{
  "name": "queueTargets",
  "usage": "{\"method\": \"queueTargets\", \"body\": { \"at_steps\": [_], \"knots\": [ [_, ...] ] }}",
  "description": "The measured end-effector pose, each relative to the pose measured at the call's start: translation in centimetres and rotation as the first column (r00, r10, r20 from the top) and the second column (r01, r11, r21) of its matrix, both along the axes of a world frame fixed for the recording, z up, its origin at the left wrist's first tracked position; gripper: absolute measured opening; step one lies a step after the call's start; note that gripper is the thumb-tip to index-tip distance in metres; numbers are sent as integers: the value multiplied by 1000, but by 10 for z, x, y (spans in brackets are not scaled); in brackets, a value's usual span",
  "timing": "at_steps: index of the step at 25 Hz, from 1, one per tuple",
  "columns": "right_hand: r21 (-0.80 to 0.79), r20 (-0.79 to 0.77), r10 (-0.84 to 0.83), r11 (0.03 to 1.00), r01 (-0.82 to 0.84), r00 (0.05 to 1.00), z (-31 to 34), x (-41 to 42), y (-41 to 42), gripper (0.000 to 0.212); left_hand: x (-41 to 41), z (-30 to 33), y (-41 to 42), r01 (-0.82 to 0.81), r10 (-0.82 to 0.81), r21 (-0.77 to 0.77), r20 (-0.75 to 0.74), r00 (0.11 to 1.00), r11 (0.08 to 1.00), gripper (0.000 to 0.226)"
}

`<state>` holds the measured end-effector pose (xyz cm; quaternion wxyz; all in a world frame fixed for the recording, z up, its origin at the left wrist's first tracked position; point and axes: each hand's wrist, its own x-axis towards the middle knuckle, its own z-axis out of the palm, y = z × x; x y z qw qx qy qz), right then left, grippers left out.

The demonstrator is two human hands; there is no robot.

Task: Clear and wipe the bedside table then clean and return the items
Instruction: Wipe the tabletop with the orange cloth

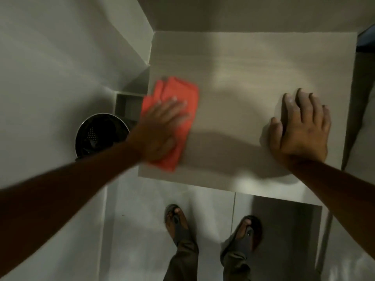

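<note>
Along the bench [253, 63] left edge, the left hand [160, 126] is pressing flat on the cloth [178, 94], right hand [302, 128] lying spread, centre bare.

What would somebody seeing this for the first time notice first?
The orange cloth stands out most: the left hand presses it flat on the near-left part of the pale table. The right hand lies flat and open near the table's right edge. A dark round bin stands on the floor left of the table.
</note>
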<state>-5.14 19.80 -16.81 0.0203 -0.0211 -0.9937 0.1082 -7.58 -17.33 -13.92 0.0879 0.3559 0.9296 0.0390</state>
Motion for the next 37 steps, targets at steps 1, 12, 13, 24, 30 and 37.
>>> {"method": "queueTargets", "body": {
  "at_steps": [1, 12, 13, 24, 30, 37],
  "knots": [
    [4, 0, 0, 1000, 0, 1000, -1, 1, 0, 62, -36, 3, 2, -177, 177, 13, -22, 984, 984, 65],
    [29, 20, 6, 1000, -6, 1000, -5, -3, 3, 65, 40, -1, 14, -258, 255, 64, 55, 965, 964, 64],
    [35, 21, -3, 999, 2, 1000, -7, -1, 3, 65, -4, 2, 19, -327, 327, 61, 21, 945, 943, 66],
    [34, 2, -13, 999, 13, 1000, -6, -1, 3, 66, 153, -2, 21, -523, 515, 65, 107, 850, 850, 68],
    [2, 1, 8, 1000, -8, 1000, 0, -2, 2, 65, 17, -2, 38, -464, 465, 116, 15, 885, 878, 64],
    [-9, 9, -7, 1000, 7, 1000, 7, -3, -1, 65, -62, -7, 136, -154, 159, 72, -74, 984, 985, 67]
  ]
}}
